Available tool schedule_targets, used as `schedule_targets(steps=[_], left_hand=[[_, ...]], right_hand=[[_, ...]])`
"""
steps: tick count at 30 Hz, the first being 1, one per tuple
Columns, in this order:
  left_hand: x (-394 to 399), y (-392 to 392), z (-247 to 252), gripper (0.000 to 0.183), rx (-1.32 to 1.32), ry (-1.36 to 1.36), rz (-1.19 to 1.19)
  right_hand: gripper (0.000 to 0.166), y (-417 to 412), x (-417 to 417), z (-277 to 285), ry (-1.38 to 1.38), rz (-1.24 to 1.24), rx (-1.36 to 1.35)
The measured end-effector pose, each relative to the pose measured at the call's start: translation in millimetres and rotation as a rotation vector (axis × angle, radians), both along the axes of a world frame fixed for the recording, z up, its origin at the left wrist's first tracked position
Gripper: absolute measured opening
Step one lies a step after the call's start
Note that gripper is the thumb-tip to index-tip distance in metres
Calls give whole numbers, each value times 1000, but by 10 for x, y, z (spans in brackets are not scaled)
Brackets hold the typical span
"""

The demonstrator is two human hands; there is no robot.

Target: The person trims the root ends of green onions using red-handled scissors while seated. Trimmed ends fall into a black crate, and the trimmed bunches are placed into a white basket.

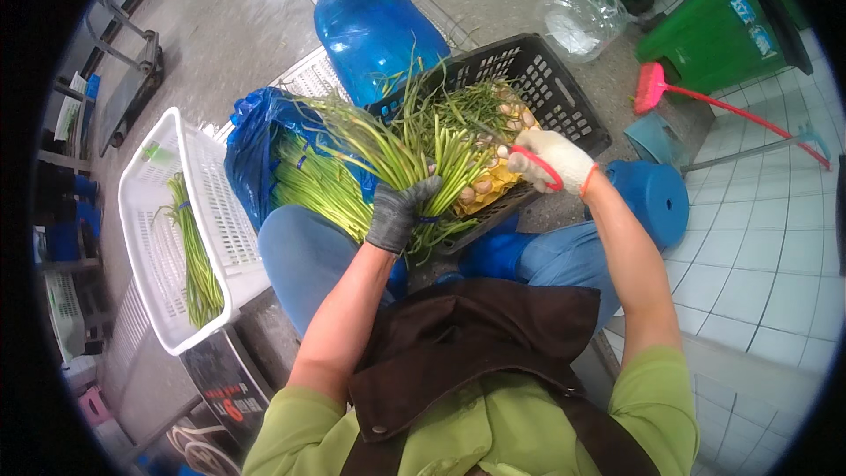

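My left hand (402, 215), in a grey knit glove, grips a bunch of long green stalks (390, 152) that look like garlic scapes. My right hand (552, 162), in a white glove, is closed on the red handle of a tool (538, 168), probably scissors; its blades are hard to make out. Both hands are over a black plastic crate (562, 99) with loose green trimmings (462, 106) and a yellow net bag (492, 182) of round pale produce. Left of it, a blue plastic bag (248, 158) holds more stalks (317, 188), some banded. A banded bunch (195, 258) lies in a white plastic basket (231, 211).
Beyond the crate stands a full blue bag (377, 26). To the right are a blue stool (648, 201), a red broom (651, 87), a dustpan (654, 139), a clear plastic bag (581, 20) and green bins (714, 33). A platform trolley (132, 92) stands far left.
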State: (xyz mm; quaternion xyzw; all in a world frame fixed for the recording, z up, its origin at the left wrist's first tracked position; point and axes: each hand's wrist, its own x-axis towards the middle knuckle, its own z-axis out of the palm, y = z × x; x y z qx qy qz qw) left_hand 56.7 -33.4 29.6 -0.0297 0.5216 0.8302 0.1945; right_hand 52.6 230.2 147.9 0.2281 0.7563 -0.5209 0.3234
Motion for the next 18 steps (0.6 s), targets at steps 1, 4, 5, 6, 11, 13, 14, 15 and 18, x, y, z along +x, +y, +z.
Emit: schedule_targets(steps=[1, 4, 5, 6, 11, 13, 14, 15, 18], left_hand=[[-2, 15, 10, 37, 17, -7, 2], [-17, 37, 43, 36, 18, -24, 6], [-13, 27, 51, 35, 8, -30, 7], [-18, 18, 83, 36, -2, -13, -9], [-9, 24, 151, 36, 16, -19, -12], [-5, 31, 147, 35, 15, 26, 9], [-1, 34, 139, 35, 19, 63, 27], [-3, 49, 141, 35, 26, 102, 43], [19, 28, 158, 37, 8, 68, 32]], right_hand=[[44, -19, 7, 32, 112, 68, 115], [44, -163, 85, 98, 483, 136, 245], [49, -317, 98, 89, 625, 68, 144], [57, -420, 75, 21, 705, 101, 153], [46, -757, -111, -178, 713, 120, 159], [41, -820, -130, -102, 605, -57, -56], [32, -834, -114, -67, 632, -165, -206], [26, -722, -171, -57, 676, -157, -210], [22, -451, -319, 235, 845, -334, -273]])
